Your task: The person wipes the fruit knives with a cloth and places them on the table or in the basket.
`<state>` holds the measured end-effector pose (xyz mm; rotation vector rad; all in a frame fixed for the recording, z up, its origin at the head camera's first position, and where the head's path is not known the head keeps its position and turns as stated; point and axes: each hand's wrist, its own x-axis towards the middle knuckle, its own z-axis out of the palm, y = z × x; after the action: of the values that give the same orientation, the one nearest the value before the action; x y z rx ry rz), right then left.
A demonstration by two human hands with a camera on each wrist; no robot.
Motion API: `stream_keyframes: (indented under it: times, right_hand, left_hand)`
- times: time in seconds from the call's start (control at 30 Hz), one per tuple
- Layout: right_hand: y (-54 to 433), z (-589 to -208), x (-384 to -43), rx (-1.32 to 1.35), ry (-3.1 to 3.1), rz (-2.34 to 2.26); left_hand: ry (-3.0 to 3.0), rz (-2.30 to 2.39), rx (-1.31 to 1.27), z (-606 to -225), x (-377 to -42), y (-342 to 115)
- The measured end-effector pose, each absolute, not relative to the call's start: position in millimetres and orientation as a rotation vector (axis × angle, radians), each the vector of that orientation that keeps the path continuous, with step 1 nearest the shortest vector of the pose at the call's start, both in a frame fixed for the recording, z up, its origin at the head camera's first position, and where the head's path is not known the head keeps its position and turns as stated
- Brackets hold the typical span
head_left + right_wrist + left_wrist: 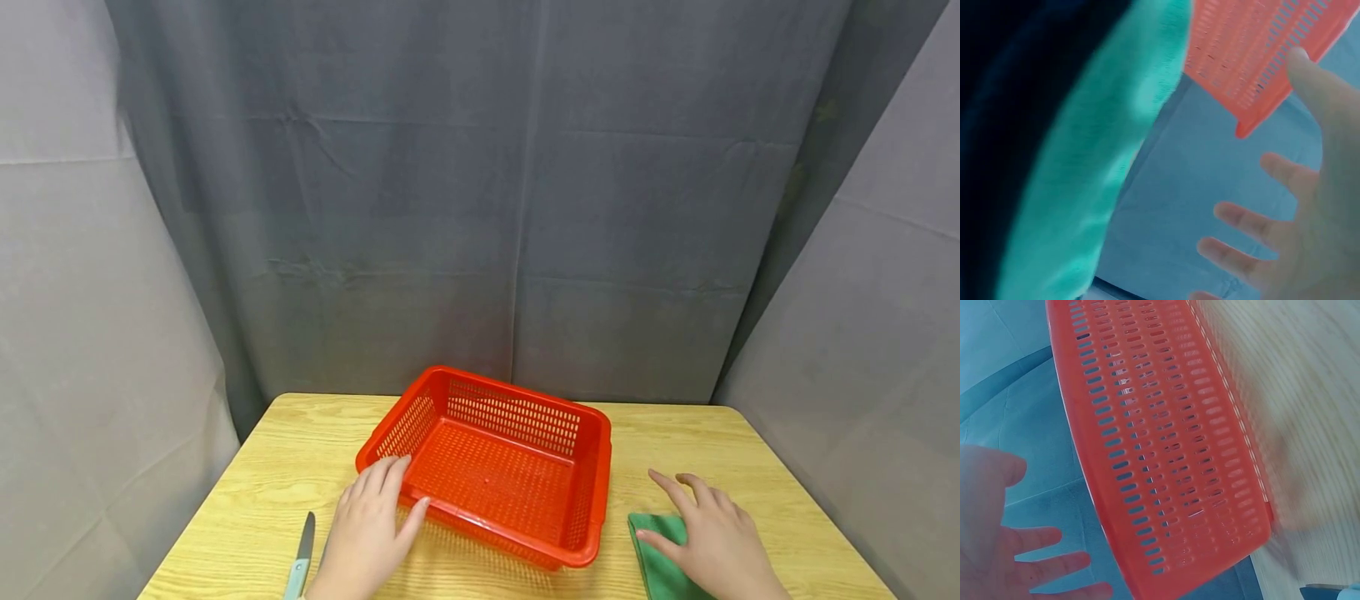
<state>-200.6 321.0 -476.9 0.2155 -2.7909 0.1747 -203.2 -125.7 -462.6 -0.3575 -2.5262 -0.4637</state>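
Observation:
A red plastic basket [495,475] with slotted sides sits at an angle on the table, and nothing lies inside it. My left hand [367,525] is at its near left corner, fingers extended and thumb spread; in the left wrist view the fingers [1047,569] stand beside the slotted wall. Just left of that hand lies a knife [297,575] with a pale blue-green handle and dark blade. My right hand [720,542] hovers over a folded green cloth [660,575], its fingers loosely spread and gripping nothing. The cloth fills much of the right wrist view, partly in dark shadow.
The light wood-grain table [300,433] has rounded far corners. A grey curtain [420,208] hangs behind its far edge. Pale cloth panels flank it, one on the left [97,333] and one on the right [862,350].

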Motion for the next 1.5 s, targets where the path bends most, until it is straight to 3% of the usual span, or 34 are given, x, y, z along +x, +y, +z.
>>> stream_keyframes:
  times: [0.6, 1.5]
  right_hand:
    - [336.8, -508.6, -204.6, 0.221, -3.042, 0.109]
    - [338.3, -503.7, -207.6, 0.21, -3.341, 0.219]
  left_hand:
    - [-2.56, -0.434, -0.374, -465.5, -201.2, -124.5]
    - [-2.54, -0.387, -0.397, -465.2, -198.8, -123.9]
